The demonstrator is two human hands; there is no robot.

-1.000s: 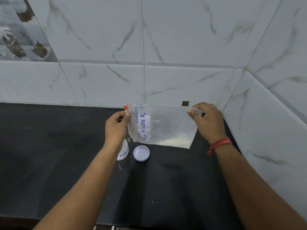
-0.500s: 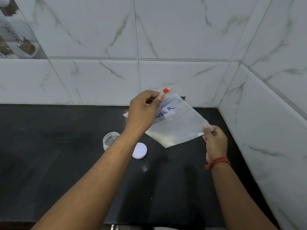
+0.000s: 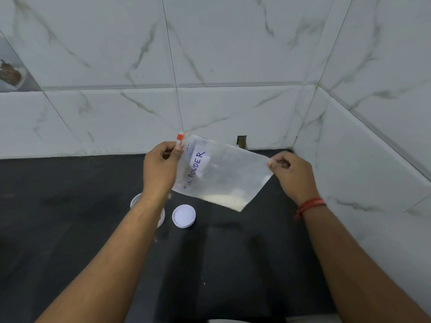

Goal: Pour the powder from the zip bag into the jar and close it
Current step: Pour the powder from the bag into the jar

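Black stone bench [image 3: 70, 229]: your left hand [image 3: 161, 166] and right hand [image 3: 291, 176] pinched the clear plastic zip bag [image 3: 224, 173], held above the bench near the open jar [image 3: 136, 201].

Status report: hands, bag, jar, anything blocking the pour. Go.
Left hand and right hand each pinch the zip bag, held off the counter. Powder sits in its low corner. Jar open, partly behind left forearm; lid beside it.

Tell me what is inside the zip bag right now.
A small heap of pale powder lies in the lowest corner of the zip bag. The paper label and the left hand cover part of the inside.
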